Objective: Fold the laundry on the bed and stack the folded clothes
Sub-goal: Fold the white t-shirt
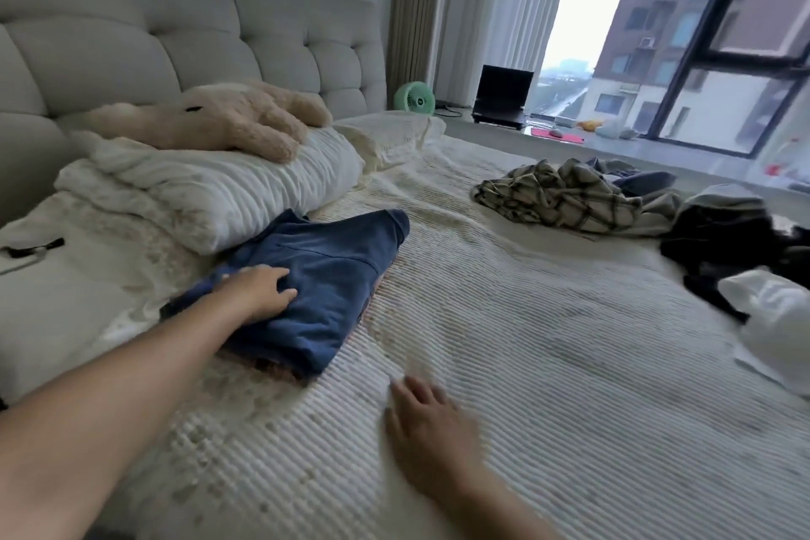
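A folded blue garment (324, 276) lies on the bed (548, 342) beside the pillows, at the left. My left hand (258, 292) rests flat on its near left part, fingers relaxed. Blurred and holding nothing, my right hand (427, 425) lies on the bare bedspread in front of me with fingers spread. At the far right lies a heap of unfolded laundry: a plaid shirt (556, 195), grey clothes (644, 184), a black garment (719, 250) and a white piece (776, 320).
White pillows (210, 189) with a beige plush toy (232, 118) on top lean against the padded headboard (131, 39). A window sill beyond the bed carries a green fan (413, 98) and a laptop (503, 94). A small black item (33, 249) lies at the far left.
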